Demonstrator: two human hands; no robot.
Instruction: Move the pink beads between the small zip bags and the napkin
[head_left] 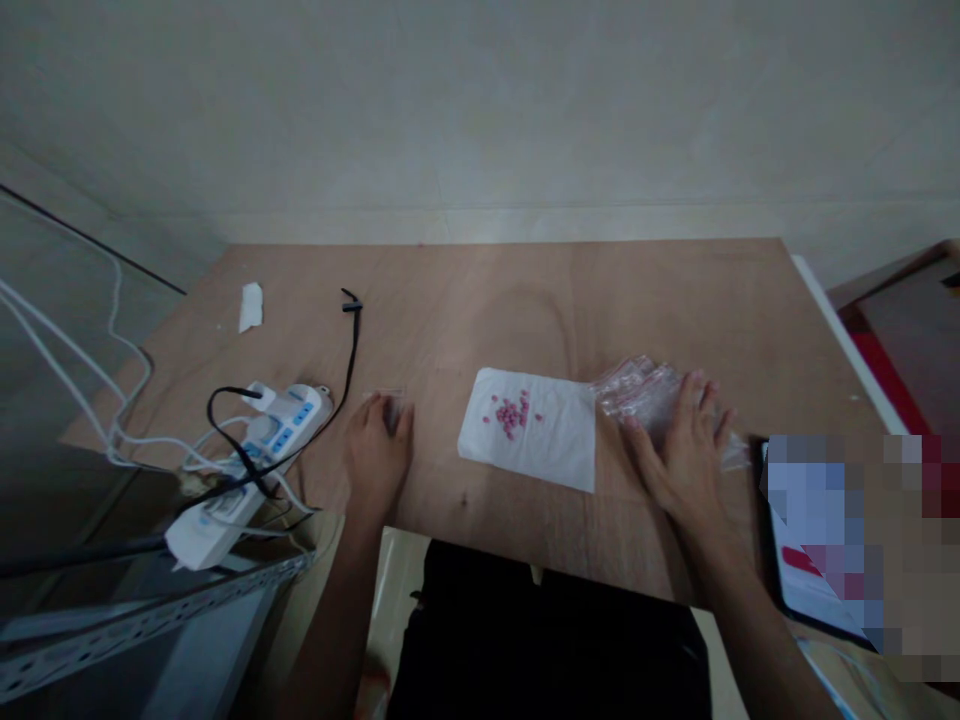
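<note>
My left hand rests on the wooden table with its fingers curled over a small clear plastic bag; the thumb is on the bag's right side, and much of the bag is hidden. My right hand lies open, fingers spread, on a loose pile of clear plastic bags. Between the hands is a white sheet, flat on the wood. Several small pink pieces are clustered on it, a few lying a little apart.
To the left, a white power strip carries plugs and tangled cables. A black cable runs up the table. A white scrap lies at the far left. A tablet-like screen, partly blurred, sits at the right edge.
</note>
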